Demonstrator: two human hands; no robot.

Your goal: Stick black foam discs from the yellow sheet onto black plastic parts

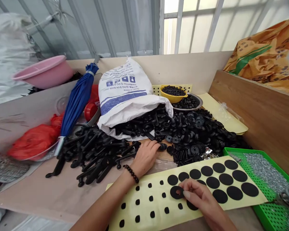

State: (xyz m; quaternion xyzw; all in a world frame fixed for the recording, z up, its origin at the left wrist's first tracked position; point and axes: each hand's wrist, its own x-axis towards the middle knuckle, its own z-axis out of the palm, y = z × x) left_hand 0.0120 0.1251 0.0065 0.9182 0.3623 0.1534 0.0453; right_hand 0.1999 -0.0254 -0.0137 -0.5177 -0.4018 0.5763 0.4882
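Observation:
My left hand (146,156) reaches to the edge of a pile of black plastic parts (190,134), its fingers curled round a small black knob-like part (162,147). My right hand (202,196) rests on a yellow backing sheet (149,195) and pinches a black ring-shaped pad (176,192) that is partly lifted from it. Several round black pads (234,192) sit in rows on the sheet's right half. The left half shows only small black dots.
A heap of long black handles (96,154) lies at the left. A white sack (127,96) spills parts behind it. A yellow bowl (173,93), blue umbrella (77,102), pink basin (43,72), red bag (33,139) and a green tray of screws (262,170) surround the work.

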